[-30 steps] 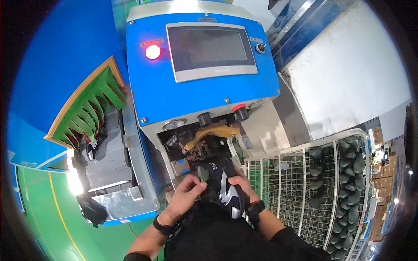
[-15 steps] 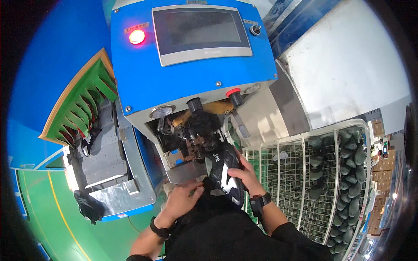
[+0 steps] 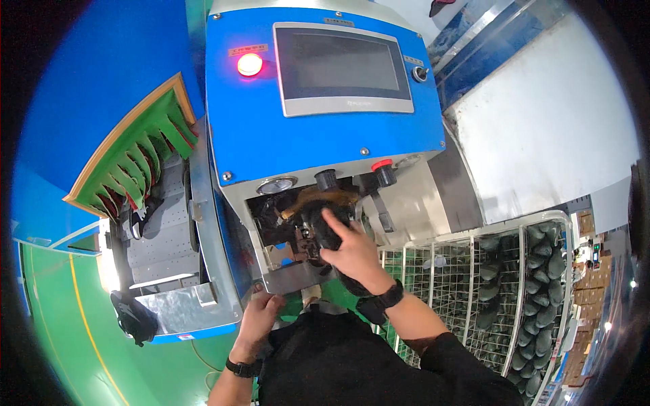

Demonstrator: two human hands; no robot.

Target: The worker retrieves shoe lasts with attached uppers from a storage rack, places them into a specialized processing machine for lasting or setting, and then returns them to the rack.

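Soft black cloth is worn in a shirt (image 3: 338, 365), and a dark strap is wrapped round each wrist. The left hand (image 3: 259, 314) is loosely half curled, thumb raised, near the lower edge of the plate (image 3: 284, 279); whether anything is held or touched by it cannot be told. The right hand (image 3: 355, 254) is laid over the black shoe (image 3: 325, 230), index finger stretched along it and thumb spread wide; its other fingers are hidden, so how firmly the shoe is gripped cannot be told. The shoe is set at the mouth of the machine (image 3: 318, 142), its far end beneath a curved tan pad (image 3: 308, 201).

The mouth is framed by bare sheet metal with hard, straight edges, and some room is left at its left side. Above, smooth blue panelling is fitted with a glossy screen (image 3: 338, 64) and a lit, round red lamp (image 3: 249, 65). To the right, a white wire rack (image 3: 472, 298) is filled partly with dark, rounded pieces (image 3: 535, 304). To the left, beyond a strip of green floor, a metal-edged counter (image 3: 179, 314) is overhung by slit green flaps (image 3: 139, 172). Brown cartons (image 3: 592, 284) are stacked far right.
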